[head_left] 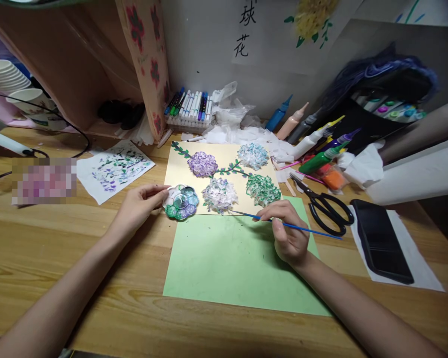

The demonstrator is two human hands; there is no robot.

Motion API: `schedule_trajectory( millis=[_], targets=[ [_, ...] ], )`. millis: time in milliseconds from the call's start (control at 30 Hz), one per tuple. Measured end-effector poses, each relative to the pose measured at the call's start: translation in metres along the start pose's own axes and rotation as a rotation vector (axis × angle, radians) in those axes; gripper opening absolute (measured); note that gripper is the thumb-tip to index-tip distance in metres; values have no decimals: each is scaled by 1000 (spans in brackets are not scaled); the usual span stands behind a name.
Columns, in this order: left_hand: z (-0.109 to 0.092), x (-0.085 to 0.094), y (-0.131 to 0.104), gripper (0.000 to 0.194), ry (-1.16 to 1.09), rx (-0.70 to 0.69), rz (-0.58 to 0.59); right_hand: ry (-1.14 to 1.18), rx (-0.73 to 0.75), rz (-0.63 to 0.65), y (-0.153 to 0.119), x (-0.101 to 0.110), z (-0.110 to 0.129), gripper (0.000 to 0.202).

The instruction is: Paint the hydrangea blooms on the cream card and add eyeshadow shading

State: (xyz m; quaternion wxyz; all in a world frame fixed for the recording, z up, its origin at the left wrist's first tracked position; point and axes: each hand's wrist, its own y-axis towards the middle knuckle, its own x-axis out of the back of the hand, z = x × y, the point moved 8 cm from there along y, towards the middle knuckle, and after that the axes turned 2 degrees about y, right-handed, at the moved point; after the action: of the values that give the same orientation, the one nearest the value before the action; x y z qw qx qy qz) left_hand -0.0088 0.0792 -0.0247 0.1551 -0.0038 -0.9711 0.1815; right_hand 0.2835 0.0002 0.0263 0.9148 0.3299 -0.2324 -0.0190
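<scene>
My left hand point(144, 203) pinches the left rim of a small flower-shaped paint palette point(181, 202), its wells smeared with green, purple and blue-grey. In my right hand point(287, 229) is a thin blue paintbrush point(302, 228), its tip at the lower edge of a white ruffled flower point(219, 194) with purple and green flecks. That flower sits on a cream sheet point(175, 171) beside a purple flower point(202, 164), a pale blue one point(253, 155) and a green one point(263, 190). Painted green leafy stems run between them. Under the cream sheet's lower part lies a green sheet point(239, 263).
Black scissors point(326, 206) and a phone point(381, 238) on white paper lie to the right. Paint bottles point(315, 161), crumpled tissue point(231, 124) and a marker box point(189, 107) line the back. A paint-dabbed paper point(115, 169) lies left, near paper cups point(33, 102).
</scene>
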Motion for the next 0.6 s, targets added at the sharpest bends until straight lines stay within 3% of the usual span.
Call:
schedule_trajectory(
  millis=[100, 233, 400, 600],
  targets=[
    [1, 1, 0, 47, 5, 1, -2, -14, -11, 59, 0, -5, -1, 19],
    [0, 1, 1, 46, -3, 1, -16, -16, -6, 13, 1, -1, -1, 19],
    [-1, 1, 0, 42, -17, 1, -11, -43, -23, 76, 2, -6, -2, 18],
    [-1, 2, 1, 45, 0, -29, 3, -46, 13, 39, 1, -3, 1, 20]
  ],
)
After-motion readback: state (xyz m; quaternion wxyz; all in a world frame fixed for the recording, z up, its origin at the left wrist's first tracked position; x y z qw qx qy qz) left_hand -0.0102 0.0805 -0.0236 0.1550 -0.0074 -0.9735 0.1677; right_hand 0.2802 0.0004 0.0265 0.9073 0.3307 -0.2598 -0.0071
